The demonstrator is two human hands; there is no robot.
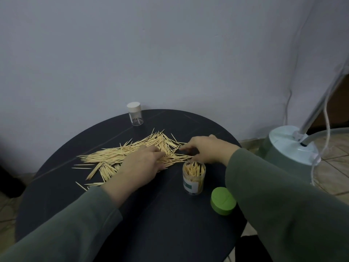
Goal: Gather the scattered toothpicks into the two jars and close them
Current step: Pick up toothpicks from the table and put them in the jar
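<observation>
Many toothpicks lie scattered on round dark table; left hand flat on pile, fingers spread; right hand fingertips pinching picks beside open jar; green lid nearby; capped jar at far edge.

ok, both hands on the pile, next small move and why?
Probably pinch a bundle from the toothpick pile with the right hand and drop it into the open jar beside it: that jar is uncapped and part-filled, its green lid lying alongside.

One head-worn wide camera looks forward and down, close over the table.
</observation>
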